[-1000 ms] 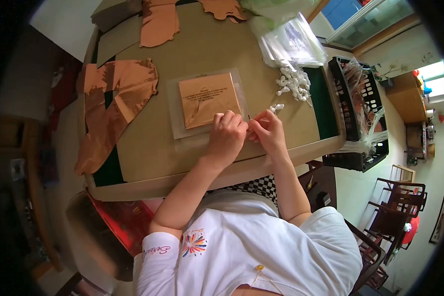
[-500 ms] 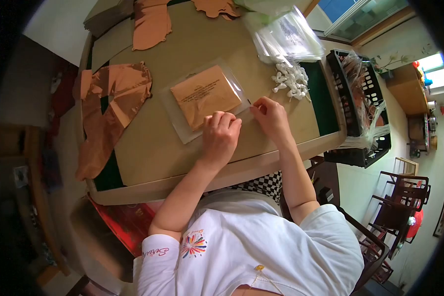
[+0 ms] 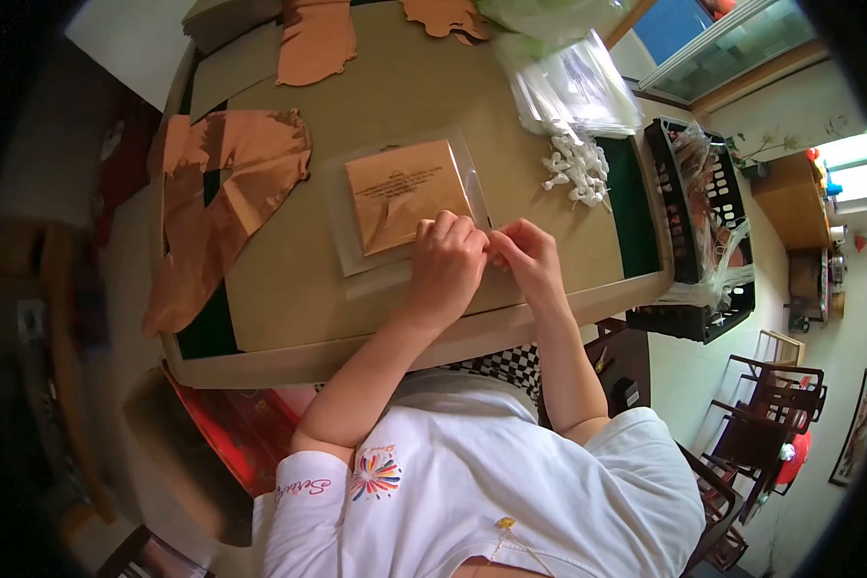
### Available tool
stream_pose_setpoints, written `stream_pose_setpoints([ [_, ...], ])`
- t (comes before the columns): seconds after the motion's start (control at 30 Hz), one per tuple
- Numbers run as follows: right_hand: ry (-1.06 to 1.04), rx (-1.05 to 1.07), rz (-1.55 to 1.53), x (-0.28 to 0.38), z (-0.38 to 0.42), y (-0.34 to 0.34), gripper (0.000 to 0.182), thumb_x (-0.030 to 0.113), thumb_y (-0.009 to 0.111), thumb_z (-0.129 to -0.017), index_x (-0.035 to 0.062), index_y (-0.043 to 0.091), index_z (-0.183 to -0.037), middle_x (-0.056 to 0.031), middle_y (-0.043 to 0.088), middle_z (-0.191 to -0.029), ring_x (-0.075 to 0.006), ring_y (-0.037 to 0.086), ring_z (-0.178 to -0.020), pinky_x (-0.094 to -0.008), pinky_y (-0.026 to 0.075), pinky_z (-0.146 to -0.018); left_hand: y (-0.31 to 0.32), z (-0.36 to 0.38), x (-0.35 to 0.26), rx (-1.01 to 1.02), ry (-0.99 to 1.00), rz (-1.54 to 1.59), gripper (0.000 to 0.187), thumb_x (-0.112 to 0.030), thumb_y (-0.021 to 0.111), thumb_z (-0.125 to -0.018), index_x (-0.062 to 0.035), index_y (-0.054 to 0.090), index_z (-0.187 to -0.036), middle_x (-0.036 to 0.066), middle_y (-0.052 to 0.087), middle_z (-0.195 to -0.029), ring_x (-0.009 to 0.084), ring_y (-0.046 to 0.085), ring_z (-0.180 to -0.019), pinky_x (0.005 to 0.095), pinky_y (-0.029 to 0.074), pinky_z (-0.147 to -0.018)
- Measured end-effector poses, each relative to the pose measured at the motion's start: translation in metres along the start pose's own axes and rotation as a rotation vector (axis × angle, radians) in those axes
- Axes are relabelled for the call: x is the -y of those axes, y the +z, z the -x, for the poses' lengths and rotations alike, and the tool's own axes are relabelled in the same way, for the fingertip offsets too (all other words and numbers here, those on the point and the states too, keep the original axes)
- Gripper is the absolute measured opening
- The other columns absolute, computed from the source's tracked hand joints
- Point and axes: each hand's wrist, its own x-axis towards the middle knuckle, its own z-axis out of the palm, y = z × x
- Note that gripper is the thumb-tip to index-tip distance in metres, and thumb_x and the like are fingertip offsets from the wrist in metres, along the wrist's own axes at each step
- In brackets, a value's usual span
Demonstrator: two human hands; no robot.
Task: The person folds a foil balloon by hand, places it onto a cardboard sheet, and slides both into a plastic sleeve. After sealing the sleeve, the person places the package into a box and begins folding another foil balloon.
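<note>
A clear plastic bag [image 3: 352, 260] lies flat on the brown board, with a folded copper-coloured foil piece [image 3: 409, 188] bearing dark print inside it. My left hand [image 3: 450, 255] is curled over the bag's lower right corner, its fingers drawn together; what they hold is hidden. Right beside it, my right hand [image 3: 532, 255] pinches something small between thumb and fingertips. A thin dark tip shows just above that pinch. Both hands' fingertips meet, or nearly so.
Unfolded copper foil [image 3: 231, 183] lies at the left, with another foil piece [image 3: 313, 43] behind. Clear bags [image 3: 573, 82] are stacked at the back right, near a bunch of small white pieces [image 3: 578, 171]. A black crate [image 3: 679, 222] stands beyond the table's right edge [image 3: 645, 289].
My left hand has moved right, and its fingertips have come together with those of my right hand. The view has shifted slightly.
</note>
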Motion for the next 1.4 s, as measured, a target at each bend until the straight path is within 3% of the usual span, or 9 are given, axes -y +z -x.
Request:
stream_pose_setpoints([
  [0.83, 0.022, -0.081, -0.104, -0.006, 0.008, 0.000, 0.011, 0.012, 0.066, -0.090, 0.0014, 0.065, -0.085, -0.0022, 0.066, -0.073, -0.0074, 0.059, -0.063, -0.0197, 0.045, -0.055, 0.008, 0.008, -0.007, -0.108, 0.101, -0.094, 0.014, -0.009, 0.071, -0.070, -0.0101, 0.057, -0.073, 0.003, 0.053, -0.079, 0.0214, 0.052, -0.083, 0.0367, 0.040, -0.078],
  [0.93, 0.041, -0.119, -0.074, -0.003, 0.005, -0.004, 0.011, 0.013, 0.065, -0.091, 0.0022, 0.064, -0.087, -0.0035, 0.067, -0.076, -0.0082, 0.060, -0.064, -0.0208, 0.046, -0.056, -0.008, 0.014, -0.008, -0.091, -0.020, 0.187, 0.014, -0.006, 0.070, -0.071, -0.0093, 0.057, -0.074, 0.005, 0.054, -0.077, 0.0236, 0.054, -0.082, 0.0372, 0.043, -0.077],
  [1.0, 0.046, -0.117, -0.068, -0.001, 0.003, -0.008, 0.012, 0.013, 0.063, -0.092, 0.0027, 0.063, -0.088, -0.0045, 0.068, -0.078, -0.0088, 0.061, -0.065, -0.0214, 0.047, -0.056, -0.040, 0.020, -0.007, 0.130, -0.452, 0.648, 0.012, -0.013, 0.066, -0.087, -0.0073, 0.056, -0.083, 0.006, 0.067, -0.091, 0.0179, 0.063, -0.076, 0.0319, 0.049, -0.059],
  [1.1, 0.067, -0.089, -0.065, 0.001, 0.005, -0.011, 0.011, 0.013, 0.061, -0.094, 0.0031, 0.060, -0.089, -0.0068, 0.069, -0.082, -0.0108, 0.064, -0.068, -0.0217, 0.049, -0.057, -0.090, 0.039, 0.029, 0.008, -0.498, 1.363, 0.021, -0.027, 0.056, -0.097, -0.0078, 0.053, -0.106, 0.019, 0.061, -0.125, 0.0257, 0.064, -0.109, 0.0337, 0.058, -0.074],
  [1.17, 0.050, -0.071, -0.029, -0.003, 0.004, -0.015, 0.010, 0.012, 0.061, -0.094, 0.0029, 0.060, -0.090, -0.0072, 0.070, -0.084, -0.0112, 0.065, -0.069, -0.0216, 0.049, -0.056, -0.138, 0.051, 0.051, -0.217, -0.502, 1.298, 0.020, -0.027, 0.057, -0.096, -0.0079, 0.055, -0.102, 0.020, 0.050, -0.138, 0.0309, 0.050, -0.128, 0.0448, 0.047, -0.102],
  [1.2, 0.042, -0.061, -0.011, -0.004, 0.004, -0.016, 0.010, 0.012, 0.061, -0.094, 0.0028, 0.060, -0.090, -0.0075, 0.070, -0.084, -0.0114, 0.065, -0.070, -0.0215, 0.049, -0.056, -0.163, 0.059, 0.076, -0.253, -0.386, 1.238, 0.021, -0.027, 0.058, -0.095, -0.0079, 0.056, -0.104, 0.019, 0.049, -0.140, 0.0306, 0.049, -0.129, 0.0466, 0.043, -0.106],
  [1.3, 0.037, -0.047, 0.039, -0.002, 0.006, -0.012, 0.012, 0.011, 0.060, -0.094, 0.0032, 0.057, -0.086, -0.0096, 0.071, -0.090, -0.0109, 0.066, -0.070, -0.0211, 0.049, -0.055, -0.247, 0.085, 0.147, -0.387, -0.714, 0.579, 0.025, -0.026, 0.053, -0.098, -0.0060, 0.058, -0.113, 0.017, 0.046, -0.144, 0.0279, 0.043, -0.134, 0.0430, 0.031, -0.114],
  [1.37, 0.013, -0.040, 0.056, -0.005, 0.003, -0.015, 0.014, 0.010, 0.059, -0.095, 0.0039, 0.054, -0.083, -0.0105, 0.072, -0.093, -0.0101, 0.065, -0.071, -0.0202, 0.049, -0.055, -0.310, 0.075, 0.170, -0.293, -0.580, 0.432, 0.037, -0.027, 0.055, -0.098, -0.0041, 0.053, -0.126, 0.017, 0.044, -0.145, 0.0273, 0.040, -0.136, 0.0426, 0.029, -0.115],
  [1.4, 0.015, -0.039, 0.054, -0.006, 0.003, -0.015, 0.014, 0.010, 0.059, -0.095, 0.0040, 0.054, -0.084, -0.0104, 0.072, -0.093, -0.0101, 0.065, -0.071, -0.0202, 0.049, -0.055, -0.338, 0.081, 0.202, -0.324, -0.562, 0.696, 0.041, -0.026, 0.054, -0.098, -0.0042, 0.049, -0.132, 0.017, 0.043, -0.146, 0.0278, 0.040, -0.136, 0.0423, 0.029, -0.115],
])
